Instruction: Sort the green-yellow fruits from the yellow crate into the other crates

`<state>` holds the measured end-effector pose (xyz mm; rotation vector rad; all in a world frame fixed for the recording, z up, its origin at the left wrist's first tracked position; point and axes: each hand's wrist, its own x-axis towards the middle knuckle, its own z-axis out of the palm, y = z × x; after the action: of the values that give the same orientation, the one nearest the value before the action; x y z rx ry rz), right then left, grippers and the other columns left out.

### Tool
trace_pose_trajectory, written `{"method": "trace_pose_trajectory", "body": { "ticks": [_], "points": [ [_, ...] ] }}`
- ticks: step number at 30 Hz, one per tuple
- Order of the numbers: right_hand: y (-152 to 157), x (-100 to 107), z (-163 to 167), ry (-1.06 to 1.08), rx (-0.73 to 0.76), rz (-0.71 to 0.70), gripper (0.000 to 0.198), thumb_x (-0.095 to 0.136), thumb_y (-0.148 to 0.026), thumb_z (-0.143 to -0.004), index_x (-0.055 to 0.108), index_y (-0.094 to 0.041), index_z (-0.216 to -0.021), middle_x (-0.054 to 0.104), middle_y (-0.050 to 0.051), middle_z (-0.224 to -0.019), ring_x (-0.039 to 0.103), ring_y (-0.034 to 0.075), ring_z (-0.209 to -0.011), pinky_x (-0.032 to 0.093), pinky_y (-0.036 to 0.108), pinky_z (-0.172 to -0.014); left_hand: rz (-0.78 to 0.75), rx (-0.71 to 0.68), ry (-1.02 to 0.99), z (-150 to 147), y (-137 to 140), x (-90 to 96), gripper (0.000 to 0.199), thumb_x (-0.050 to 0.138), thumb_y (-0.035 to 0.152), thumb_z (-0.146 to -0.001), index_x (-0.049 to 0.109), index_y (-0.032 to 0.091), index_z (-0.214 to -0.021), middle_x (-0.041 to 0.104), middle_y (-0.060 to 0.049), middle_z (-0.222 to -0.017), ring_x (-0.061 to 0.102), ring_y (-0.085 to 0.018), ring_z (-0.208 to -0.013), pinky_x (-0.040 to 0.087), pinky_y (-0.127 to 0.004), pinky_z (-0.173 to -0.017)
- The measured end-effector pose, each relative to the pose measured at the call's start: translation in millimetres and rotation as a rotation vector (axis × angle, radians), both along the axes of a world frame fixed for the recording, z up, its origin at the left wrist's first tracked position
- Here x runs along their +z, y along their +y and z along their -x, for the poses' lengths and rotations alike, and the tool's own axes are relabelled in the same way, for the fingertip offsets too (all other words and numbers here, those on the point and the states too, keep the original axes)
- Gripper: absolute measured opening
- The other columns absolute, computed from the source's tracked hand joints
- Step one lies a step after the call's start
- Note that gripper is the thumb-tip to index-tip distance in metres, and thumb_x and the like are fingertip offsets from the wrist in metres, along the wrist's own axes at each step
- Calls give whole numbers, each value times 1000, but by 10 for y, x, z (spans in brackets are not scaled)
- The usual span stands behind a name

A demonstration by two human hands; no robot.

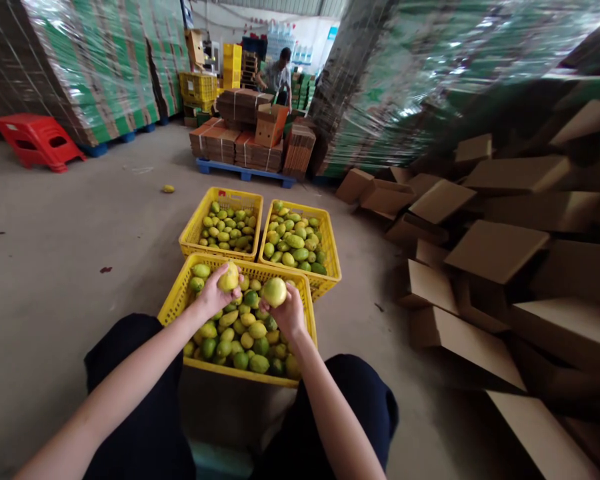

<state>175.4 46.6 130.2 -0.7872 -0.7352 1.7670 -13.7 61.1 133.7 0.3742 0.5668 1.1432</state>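
My left hand (216,292) is closed round a yellow lemon (228,277), raised over the far left part of the near yellow crate (240,374). To its right, my right hand (291,312) grips a paler, yellow-green lemon (274,292) above the same crate. Beneath both hands the crate is filled with green and yellow lemons (247,337). Touching its far side are two more yellow crates, a left one (183,244) and a right one (336,257), each holding several greenish-yellow lemons.
A single lemon (168,189) lies on the floor. Empty cardboard boxes (497,250) are heaped at the right. Behind the crates, a blue pallet (245,173) bears stacked flat cartons, and a person (280,77) is beyond it. A red stool (40,141) stands at the left.
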Motion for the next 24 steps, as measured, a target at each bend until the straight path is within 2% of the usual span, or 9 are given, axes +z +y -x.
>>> {"method": "trace_pose_trajectory", "body": {
  "ticks": [2, 5, 8, 12, 15, 17, 19, 22, 24],
  "points": [
    [0, -17, 3, 41, 1, 39, 34, 50, -49, -81, 63, -18, -73, 59, 4, -58, 53, 17, -53, 44, 29, -49, 34, 40, -37, 10, 8, -7, 26, 70, 37, -74, 65, 12, -81, 64, -4, -71, 57, -11, -54, 49, -22, -49],
    [23, -60, 25, 88, -27, 107, 27, 52, -42, -78, 63, -18, -71, 65, 7, -66, 53, 17, -54, 40, 27, -45, 21, 96, -67, 21, 33, 0, 23, 67, 33, -74, 65, 11, -80, 63, -4, -72, 56, -12, -56, 44, -20, -44],
    [54, -88, 50, 97, -59, 154, 22, 56, -39, -74, 64, -18, -74, 65, 6, -67, 54, 17, -56, 37, 26, -44, 29, 83, -25, 6, 38, 44, 22, 64, 31, -77, 67, 10, -85, 63, -5, -69, 57, -13, -55, 44, -21, -43],
    [77, -108, 56, 1, -180, 96, 26, 65, -39, -72, 68, -24, -93, 65, 2, -76, 57, 18, -67, 40, 25, -48, 96, 47, -33, -66, -21, 95, 20, 59, 26, -84, 67, 11, -94, 68, -8, -79, 65, -17, -65, 56, -27, -61],
    [51, -176, 88, -137, -286, 40, 32, 69, -44, -70, 68, -28, -98, 64, 0, -89, 56, 17, -74, 43, 25, -52, 123, 60, -117, -140, -65, 45, 21, 58, 27, -86, 66, 11, -97, 65, -4, -72, 62, -14, -59, 54, -26, -58],
    [10, -251, 142, -207, -275, 32, 36, 71, -47, -70, 68, -28, -100, 64, 0, -92, 55, 17, -74, 43, 25, -53, 169, 100, -158, -179, -63, -19, 19, 59, 30, -87, 65, 12, -91, 61, -1, -66, 58, -12, -52, 51, -23, -52],
    [-34, -322, 204, -250, -214, 35, 38, 72, -47, -71, 67, -29, -104, 64, -1, -90, 54, 16, -71, 42, 25, -55, 215, 162, -167, -196, -42, -75, 14, 60, 27, -86, 62, 15, -80, 60, 0, -63, 58, -11, -53, 52, -22, -54],
    [-56, -359, 235, -249, -126, 58, 42, 76, -44, -70, 66, -29, -108, 66, -1, -90, 56, 17, -74, 44, 26, -59, 237, 231, -151, -190, -26, -124, 14, 61, 22, -83, 57, 17, -71, 65, -2, -69, 66, -13, -66, 56, -24, -68],
    [-24, -349, 203, -259, -133, 70, 45, 77, -43, -68, 66, -28, -109, 68, 0, -92, 57, 17, -75, 45, 26, -60, 223, 225, -147, -195, -43, -161, 15, 62, 25, -82, 57, 18, -70, 70, -4, -81, 68, -16, -76, 57, -27, -73]
  ]
}}
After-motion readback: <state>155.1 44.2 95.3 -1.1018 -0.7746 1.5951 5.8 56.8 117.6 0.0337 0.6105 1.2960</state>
